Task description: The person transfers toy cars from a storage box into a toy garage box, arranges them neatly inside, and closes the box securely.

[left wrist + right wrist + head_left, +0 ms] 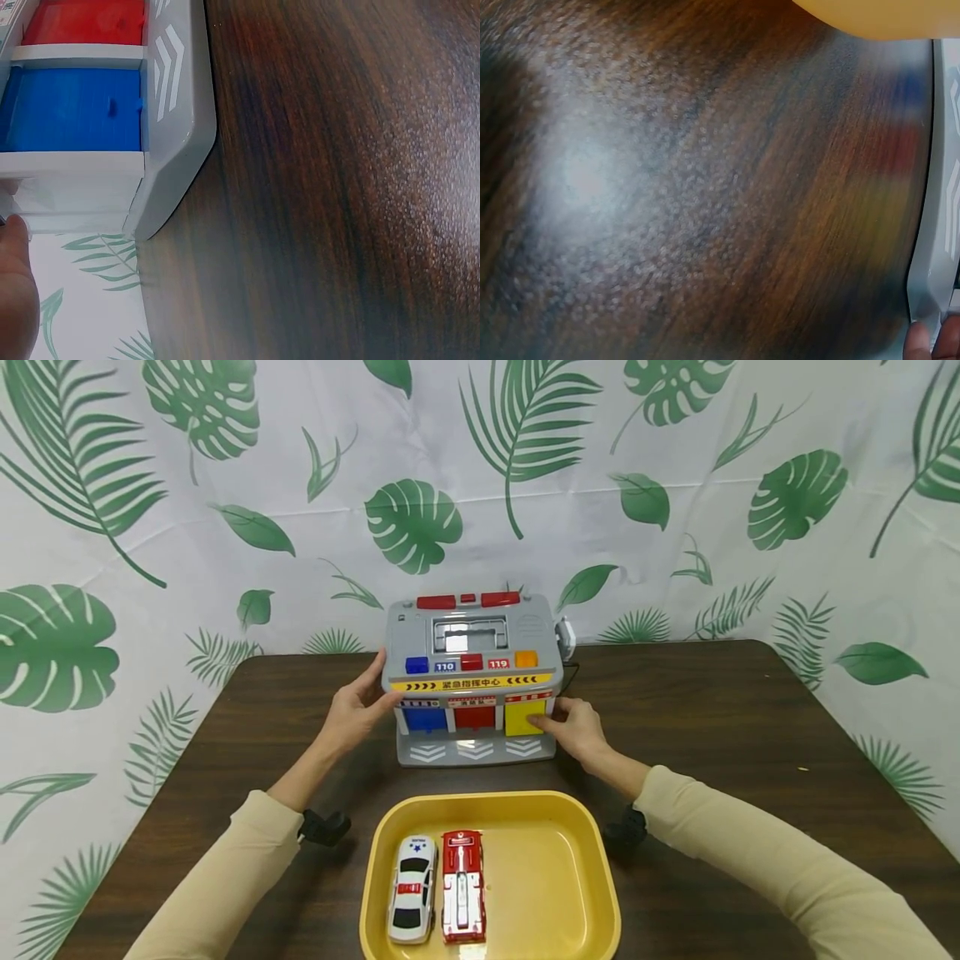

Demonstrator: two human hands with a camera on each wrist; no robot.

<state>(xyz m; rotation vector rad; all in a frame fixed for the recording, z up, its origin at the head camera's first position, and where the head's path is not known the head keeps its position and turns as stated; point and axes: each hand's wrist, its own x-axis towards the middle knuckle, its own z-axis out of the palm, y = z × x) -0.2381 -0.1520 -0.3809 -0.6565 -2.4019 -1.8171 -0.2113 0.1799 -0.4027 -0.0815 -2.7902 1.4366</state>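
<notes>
A grey toy rescue-station garage (472, 752) stands on the table, with blue (425, 719), red (475, 717) and yellow (517, 720) doors along its front. At its left side my left hand (356, 706) holds it, thumb towards the front and fingers up along the side. My right hand (576, 731) grips the lower right side, its thumb over the yellow door's edge. In the left wrist view the blue door (75, 109) is down, and part of the left hand (15, 289) shows. Only fingertips of the right hand (931, 341) appear in the right wrist view, beside the grey base.
A yellow tray (551, 796) lies in front of the garage, holding a white toy police car (411, 889) and a red-and-silver toy vehicle (463, 885). Dark wooden table (712, 735) extends on both sides. Behind hangs a leaf-print cloth (300, 568).
</notes>
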